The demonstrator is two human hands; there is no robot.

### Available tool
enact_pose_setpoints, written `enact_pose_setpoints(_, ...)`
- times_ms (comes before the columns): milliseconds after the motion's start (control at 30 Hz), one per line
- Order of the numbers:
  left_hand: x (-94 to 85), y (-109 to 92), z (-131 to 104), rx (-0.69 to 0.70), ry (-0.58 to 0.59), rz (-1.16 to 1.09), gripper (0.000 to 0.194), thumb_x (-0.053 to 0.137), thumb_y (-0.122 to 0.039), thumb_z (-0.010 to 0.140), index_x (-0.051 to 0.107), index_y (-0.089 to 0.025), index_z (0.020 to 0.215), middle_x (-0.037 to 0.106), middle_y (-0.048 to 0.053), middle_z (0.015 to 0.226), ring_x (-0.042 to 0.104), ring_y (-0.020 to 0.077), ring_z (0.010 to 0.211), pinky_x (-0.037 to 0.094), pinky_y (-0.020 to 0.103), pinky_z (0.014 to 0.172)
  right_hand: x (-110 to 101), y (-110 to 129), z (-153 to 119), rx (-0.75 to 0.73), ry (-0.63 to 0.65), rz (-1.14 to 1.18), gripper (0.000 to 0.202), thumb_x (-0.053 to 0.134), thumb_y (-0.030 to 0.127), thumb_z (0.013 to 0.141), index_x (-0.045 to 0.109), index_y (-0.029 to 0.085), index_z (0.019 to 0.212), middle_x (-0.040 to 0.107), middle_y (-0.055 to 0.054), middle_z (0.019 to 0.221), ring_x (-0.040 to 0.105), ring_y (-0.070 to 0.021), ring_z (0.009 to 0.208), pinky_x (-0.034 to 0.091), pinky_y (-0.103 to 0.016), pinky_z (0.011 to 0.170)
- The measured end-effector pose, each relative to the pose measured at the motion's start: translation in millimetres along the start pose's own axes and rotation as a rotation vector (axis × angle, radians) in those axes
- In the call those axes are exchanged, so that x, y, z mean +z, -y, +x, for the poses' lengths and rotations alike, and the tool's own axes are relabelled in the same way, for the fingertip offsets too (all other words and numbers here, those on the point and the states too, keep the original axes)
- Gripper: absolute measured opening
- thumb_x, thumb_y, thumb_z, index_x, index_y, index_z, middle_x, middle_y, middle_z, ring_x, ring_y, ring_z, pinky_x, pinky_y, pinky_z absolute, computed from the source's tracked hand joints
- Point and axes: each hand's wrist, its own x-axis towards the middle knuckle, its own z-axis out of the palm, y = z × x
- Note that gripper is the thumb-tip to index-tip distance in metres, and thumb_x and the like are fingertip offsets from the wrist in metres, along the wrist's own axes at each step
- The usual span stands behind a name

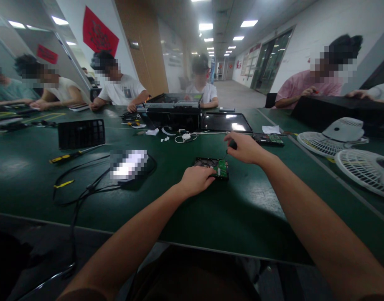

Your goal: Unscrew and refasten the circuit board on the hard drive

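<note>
A hard drive with a green circuit board (222, 168) lies on the green table in front of me. My left hand (196, 179) rests on its left part, fingers bent over the near edge and thumb beside the board. My right hand (243, 147) is closed round the dark handle of a screwdriver (232, 144), above and to the right of the drive. The screwdriver's thin shaft points down to the board's upper right corner; whether its tip touches a screw is too small to tell.
An open computer case (173, 110) and black panel (226, 121) stand beyond the drive. Left are a phone-like screen (129, 165), cables and a yellow-black screwdriver (64, 157). Another drive (268, 139) and white fan parts (364, 167) lie right. Several people sit around the table.
</note>
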Motion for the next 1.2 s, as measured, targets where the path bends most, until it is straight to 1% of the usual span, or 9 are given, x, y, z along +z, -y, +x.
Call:
enact_pose_setpoints(100, 0.2, 0.0, 0.3, 0.01, -0.001, 0.002, 0.03, 0.056, -0.042, 0.106, 0.069, -0.032, 0.131, 0.076, 0.002, 0.125, 0.073, 0.025, 0.111, 0.058, 0.034, 0.086, -0.4, -0.6, -0.2, 0.043, -0.005, -0.023, 0.035, 0.061, 0.034, 0.093, 0.064, 0.02, 0.124, 0.074, -0.014, 0.105, 0.068, -0.0313, 0.098, 0.049, -0.045, 0.089)
enact_pose_setpoints(167, 0.2, -0.1, 0.2, 0.016, -0.002, 0.001, 0.03, 0.055, -0.042, 0.106, 0.069, -0.033, 0.132, 0.076, 0.002, 0.125, 0.073, 0.0253, 0.112, 0.058, 0.035, 0.087, -0.6, -1.9, -0.8, 0.081, -0.013, -0.045, 0.039, 0.061, 0.04, 0.094, 0.064, 0.018, 0.126, 0.074, -0.015, 0.1, 0.068, -0.0333, 0.096, 0.049, -0.047, 0.087)
enact_pose_setpoints(200, 0.2, -0.2, 0.2, 0.016, -0.001, 0.0, 0.03, 0.055, -0.042, 0.106, 0.069, -0.033, 0.132, 0.076, 0.001, 0.124, 0.073, 0.0253, 0.112, 0.058, 0.035, 0.087, -0.6, -2.4, -1.1, 0.086, -0.013, -0.048, 0.041, 0.062, 0.041, 0.094, 0.062, 0.017, 0.128, 0.073, -0.016, 0.101, 0.068, -0.0341, 0.096, 0.049, -0.047, 0.087)
enact_pose_setpoints(367, 0.7, -0.2, 0.1, 0.01, -0.008, -0.009, 0.03, 0.056, -0.042, 0.106, 0.069, -0.033, 0.131, 0.076, 0.001, 0.124, 0.073, 0.0254, 0.111, 0.058, 0.035, 0.087, -0.5, -1.3, -1.8, 0.025, -0.01, -0.021, 0.052, 0.061, 0.026, 0.087, 0.055, 0.014, 0.137, 0.072, -0.018, 0.114, 0.068, -0.0341, 0.103, 0.049, -0.046, 0.093)
enact_pose_setpoints(533, 2.1, 0.9, 0.6, 0.009, 0.0, -0.018, 0.031, 0.056, -0.042, 0.106, 0.069, -0.033, 0.132, 0.076, 0.002, 0.124, 0.072, 0.0249, 0.111, 0.059, 0.035, 0.087, -1.7, 3.7, -2.6, 0.073, 0.002, -0.039, 0.046, 0.06, 0.036, 0.093, 0.057, 0.015, 0.134, 0.072, -0.02, 0.112, 0.068, -0.0358, 0.1, 0.048, -0.047, 0.088)
enact_pose_setpoints(733, 2.6, 0.9, 0.2, 0.01, -0.005, 0.001, 0.031, 0.055, -0.043, 0.107, 0.068, -0.033, 0.133, 0.076, 0.002, 0.125, 0.073, 0.0252, 0.111, 0.058, 0.035, 0.087, 0.2, 1.1, -1.1, 0.046, -0.016, -0.027, 0.039, 0.06, 0.026, 0.088, 0.061, 0.016, 0.126, 0.072, -0.018, 0.113, 0.067, -0.0331, 0.101, 0.048, -0.045, 0.09)
enact_pose_setpoints(900, 0.4, -0.6, 0.1, 0.012, 0.001, 0.015, 0.03, 0.055, -0.042, 0.107, 0.07, -0.032, 0.131, 0.077, 0.002, 0.124, 0.073, 0.0255, 0.11, 0.058, 0.035, 0.086, 2.6, -2.3, -0.4, 0.083, -0.029, -0.044, 0.042, 0.062, 0.042, 0.093, 0.061, 0.018, 0.127, 0.072, -0.018, 0.11, 0.068, -0.0345, 0.097, 0.048, -0.047, 0.087)
enact_pose_setpoints(1100, -0.3, -0.9, 0.4, 0.01, -0.008, 0.012, 0.03, 0.055, -0.042, 0.106, 0.07, -0.032, 0.131, 0.077, 0.002, 0.124, 0.073, 0.0254, 0.11, 0.058, 0.035, 0.084, 5.3, -0.3, 1.2, 0.014, -0.059, -0.016, 0.038, 0.06, 0.024, 0.086, 0.064, 0.018, 0.123, 0.071, -0.016, 0.114, 0.066, -0.0324, 0.104, 0.048, -0.047, 0.094)
enact_pose_setpoints(1200, 0.6, -0.6, 0.3, 0.01, -0.011, 0.006, 0.029, 0.056, -0.042, 0.107, 0.07, -0.032, 0.13, 0.077, 0.001, 0.124, 0.073, 0.0245, 0.11, 0.058, 0.033, 0.084, 3.7, 0.4, 0.8, 0.036, -0.048, -0.065, 0.032, 0.058, 0.028, 0.091, 0.065, 0.017, 0.12, 0.072, -0.017, 0.112, 0.067, -0.0318, 0.099, 0.049, -0.047, 0.09)
